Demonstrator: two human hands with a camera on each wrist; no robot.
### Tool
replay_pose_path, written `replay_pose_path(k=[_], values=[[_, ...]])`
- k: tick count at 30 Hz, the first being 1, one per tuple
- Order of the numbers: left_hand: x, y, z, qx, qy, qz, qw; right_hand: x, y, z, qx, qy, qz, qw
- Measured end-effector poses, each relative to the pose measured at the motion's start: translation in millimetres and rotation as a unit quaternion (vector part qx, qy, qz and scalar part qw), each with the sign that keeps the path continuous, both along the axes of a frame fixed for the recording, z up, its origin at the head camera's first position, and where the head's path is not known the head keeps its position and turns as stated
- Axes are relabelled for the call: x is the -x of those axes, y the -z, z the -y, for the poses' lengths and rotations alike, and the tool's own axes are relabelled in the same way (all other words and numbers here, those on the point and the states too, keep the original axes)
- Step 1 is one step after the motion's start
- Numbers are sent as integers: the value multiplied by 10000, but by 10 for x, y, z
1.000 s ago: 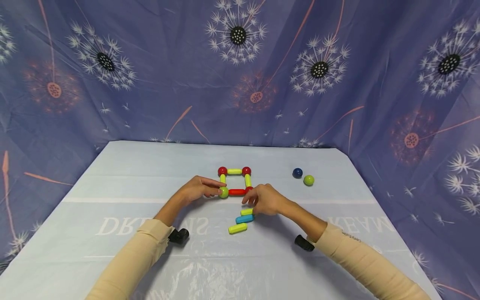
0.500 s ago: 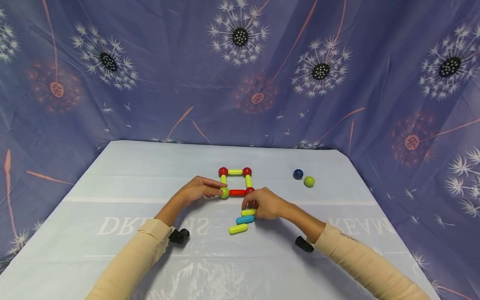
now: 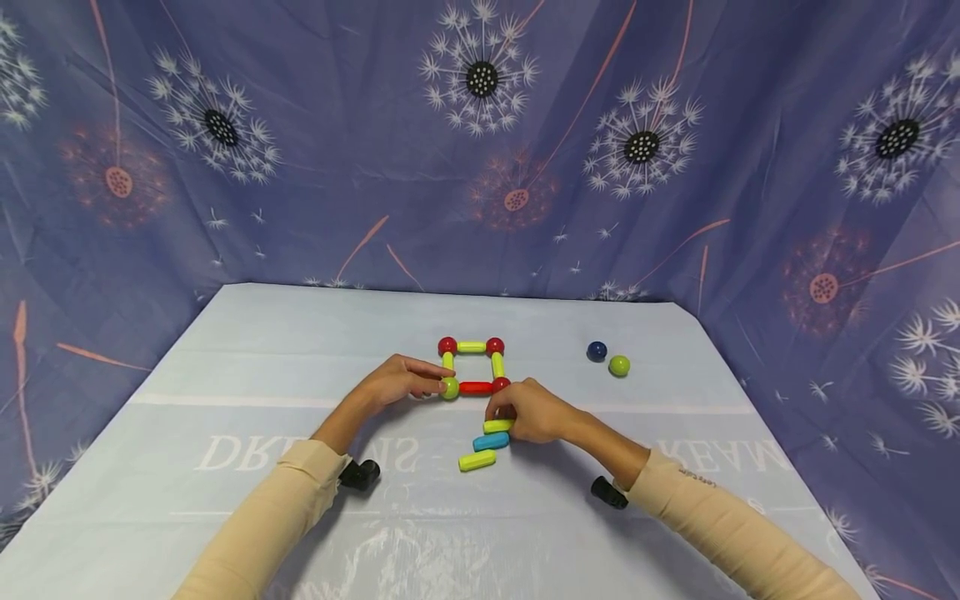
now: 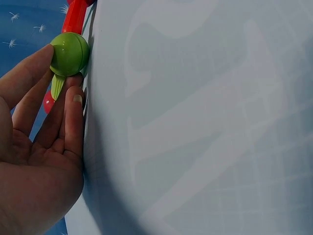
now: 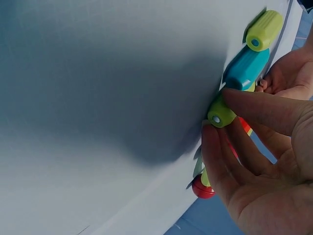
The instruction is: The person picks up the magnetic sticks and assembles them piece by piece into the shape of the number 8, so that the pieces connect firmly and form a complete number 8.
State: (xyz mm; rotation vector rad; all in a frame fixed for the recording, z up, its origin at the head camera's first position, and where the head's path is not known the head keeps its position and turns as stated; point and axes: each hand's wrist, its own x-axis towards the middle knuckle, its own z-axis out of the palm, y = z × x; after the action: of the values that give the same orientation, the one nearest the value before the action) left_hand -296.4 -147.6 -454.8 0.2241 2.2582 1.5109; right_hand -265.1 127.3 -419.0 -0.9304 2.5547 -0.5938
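Note:
A square of magnetic rods and balls lies on the table, with a red rod (image 3: 475, 387) as its near side and yellow-green rods on the others. My left hand (image 3: 405, 379) holds the green ball (image 4: 70, 54) at the square's near left corner, thumb on one side, fingers beyond. Just below the near right red ball (image 3: 500, 384), my right hand (image 3: 536, 410) pinches a loose yellow-green magnetic rod (image 5: 222, 113) between thumb and fingers. Close to it lie a blue rod (image 3: 491, 442) and a second loose yellow-green rod (image 3: 477, 460).
A dark blue ball (image 3: 597, 351) and a loose green ball (image 3: 619, 365) lie at the table's back right. Black wrist devices (image 3: 360, 475) are on both wrists. Behind the pale table cover (image 3: 300, 533) hangs a blue curtain (image 3: 345, 167) with dandelion prints.
My right hand has lowered slightly toward the nearest yellow-green rod and its fingers have closed around it. The left hand stays at the green ball.

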Motion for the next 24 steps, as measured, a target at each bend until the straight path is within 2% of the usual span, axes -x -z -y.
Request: replay_pose_path(k=[6,11,19,24], values=[[0,-11,4,44,22,-17,10000,20,-66,1,11,2,-147,9999],[3,-14,14,58,60,-53,10000,36,-116,35,233,-30,-237,9994],[-3,-7,15,44,75,-81,9999,9,-136,148,446,26,-42,9990],[-4,-11,9,27,72,-83,9999,-7,-130,200,535,8,-73,9985]])
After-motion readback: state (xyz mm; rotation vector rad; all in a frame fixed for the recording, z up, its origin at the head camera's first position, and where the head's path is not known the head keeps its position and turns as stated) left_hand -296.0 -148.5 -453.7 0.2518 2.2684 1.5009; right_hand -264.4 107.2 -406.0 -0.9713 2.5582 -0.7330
